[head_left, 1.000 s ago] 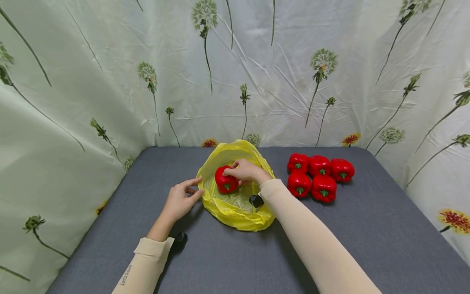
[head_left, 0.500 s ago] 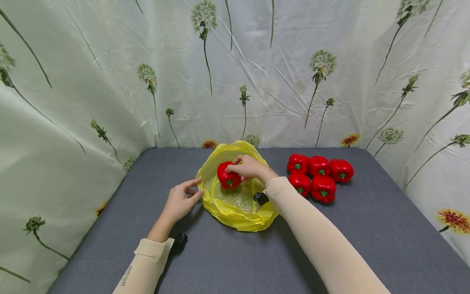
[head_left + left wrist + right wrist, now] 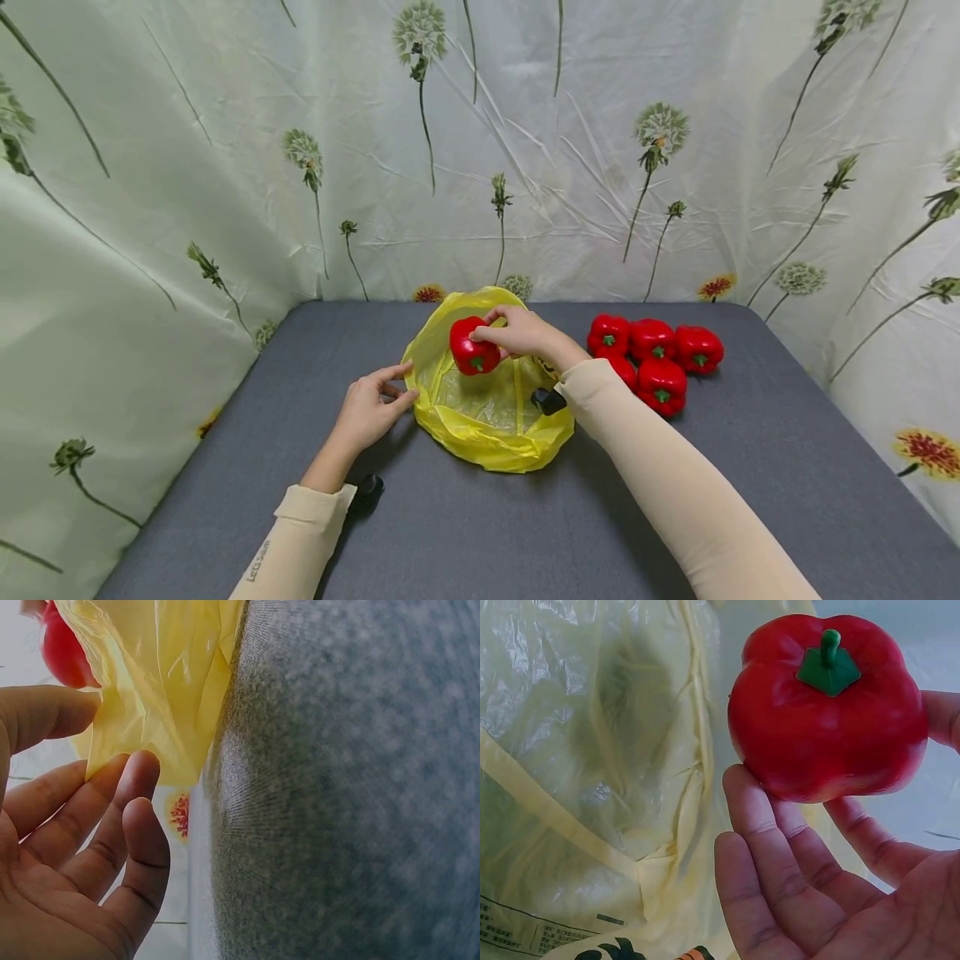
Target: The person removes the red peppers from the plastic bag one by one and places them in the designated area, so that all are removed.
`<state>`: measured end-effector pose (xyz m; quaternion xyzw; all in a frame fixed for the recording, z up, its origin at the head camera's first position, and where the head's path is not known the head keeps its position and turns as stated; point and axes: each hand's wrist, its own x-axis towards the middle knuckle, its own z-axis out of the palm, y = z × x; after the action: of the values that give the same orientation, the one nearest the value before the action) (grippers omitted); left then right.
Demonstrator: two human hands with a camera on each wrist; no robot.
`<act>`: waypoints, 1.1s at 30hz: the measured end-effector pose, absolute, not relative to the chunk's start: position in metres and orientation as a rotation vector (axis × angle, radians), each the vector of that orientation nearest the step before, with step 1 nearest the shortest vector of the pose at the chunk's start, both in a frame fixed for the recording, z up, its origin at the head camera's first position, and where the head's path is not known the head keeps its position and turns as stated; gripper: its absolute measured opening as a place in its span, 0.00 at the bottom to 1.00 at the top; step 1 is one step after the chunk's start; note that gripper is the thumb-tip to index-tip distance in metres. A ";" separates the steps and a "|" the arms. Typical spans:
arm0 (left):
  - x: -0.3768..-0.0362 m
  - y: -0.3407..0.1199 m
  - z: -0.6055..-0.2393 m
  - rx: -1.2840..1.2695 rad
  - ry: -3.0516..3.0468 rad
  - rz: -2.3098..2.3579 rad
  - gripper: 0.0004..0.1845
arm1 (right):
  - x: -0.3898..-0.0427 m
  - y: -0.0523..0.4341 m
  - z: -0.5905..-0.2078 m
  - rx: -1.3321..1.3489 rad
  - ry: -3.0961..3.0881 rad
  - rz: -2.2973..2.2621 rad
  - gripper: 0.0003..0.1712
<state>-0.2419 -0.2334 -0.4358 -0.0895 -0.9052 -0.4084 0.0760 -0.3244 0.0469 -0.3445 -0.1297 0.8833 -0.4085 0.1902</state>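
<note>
My right hand [image 3: 491, 337] grips a red bell pepper [image 3: 474, 347] with a green stem, held above the open mouth of a yellow plastic bag [image 3: 487, 421]. In the right wrist view the pepper [image 3: 829, 705] sits between my fingers [image 3: 780, 855] and thumb, with the crinkled bag [image 3: 592, 787] below it. My left hand [image 3: 397, 387] pinches the bag's left rim. In the left wrist view the bag's edge [image 3: 157, 682] lies between thumb and fingers [image 3: 124, 817], and the pepper [image 3: 64, 652] shows beyond it.
Several more red peppers [image 3: 652, 350] lie clustered on the grey table [image 3: 465, 533] just right of the bag, partly behind my right wrist. A floral curtain [image 3: 525, 150] hangs close around the table's back and sides.
My right hand has raised the pepper a little, up and toward the bag's far rim. The left hand has stayed on the bag's rim.
</note>
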 end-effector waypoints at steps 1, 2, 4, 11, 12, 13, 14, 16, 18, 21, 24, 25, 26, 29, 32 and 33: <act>-0.242 -0.233 -0.436 -0.265 -2.714 -1.220 0.28 | -0.323 0.048 -0.344 -0.363 2.486 -1.147 0.32; -0.242 -0.233 -0.436 -0.263 -2.715 -1.216 0.28 | -0.322 0.049 -0.343 -0.366 2.497 -1.140 0.32; -0.242 -0.232 -0.436 -0.265 -2.713 -1.207 0.28 | -0.320 0.052 -0.341 -0.373 2.503 -1.144 0.31; -0.241 -0.232 -0.437 -0.259 -2.721 -1.208 0.28 | -0.315 0.062 -0.340 -0.420 2.514 -1.175 0.31; -0.241 -0.232 -0.437 -0.254 -2.724 -1.207 0.28 | -0.313 0.064 -0.340 -0.424 2.516 -1.178 0.31; -0.241 -0.232 -0.437 -0.253 -2.725 -1.204 0.28 | -0.312 0.065 -0.339 -0.429 2.518 -1.181 0.30; -0.242 -0.232 -0.437 -0.250 -2.727 -1.205 0.28 | -0.311 0.067 -0.338 -0.427 2.519 -1.187 0.30; -0.242 -0.233 -0.437 -0.249 -2.728 -1.200 0.28 | -0.308 0.071 -0.336 -0.417 2.518 -1.200 0.30; -0.242 -0.233 -0.438 -0.252 -2.727 -1.194 0.29 | -0.305 0.075 -0.335 -0.408 2.508 -1.219 0.30; -0.243 -0.233 -0.438 -0.254 -2.725 -1.188 0.28 | -0.303 0.081 -0.335 -0.395 2.490 -1.252 0.30; -0.242 -0.233 -0.438 -0.252 -2.723 -1.189 0.28 | -0.302 0.088 -0.336 -0.402 2.478 -1.278 0.31; -0.242 -0.233 -0.437 -0.245 -2.724 -1.192 0.28 | -0.302 0.090 -0.336 -0.406 2.473 -1.288 0.31; -0.242 -0.233 -0.437 -0.245 -2.725 -1.191 0.28 | -0.302 0.093 -0.336 -0.406 2.471 -1.295 0.31; -0.241 -0.233 -0.435 -0.251 -2.729 -1.188 0.27 | -0.300 0.100 -0.336 -0.391 2.467 -1.327 0.32; -0.241 -0.232 -0.434 -0.257 -2.732 -1.185 0.27 | -0.298 0.107 -0.337 -0.353 2.468 -1.353 0.32; -0.241 -0.232 -0.434 -0.258 -2.732 -1.184 0.27 | -0.298 0.110 -0.338 -0.340 2.465 -1.357 0.33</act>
<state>-0.2405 -0.2323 -0.4342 -0.0859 -0.9115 -0.3949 0.0762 -0.2977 0.1097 -0.3378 -0.1184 0.8595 -0.4732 0.1528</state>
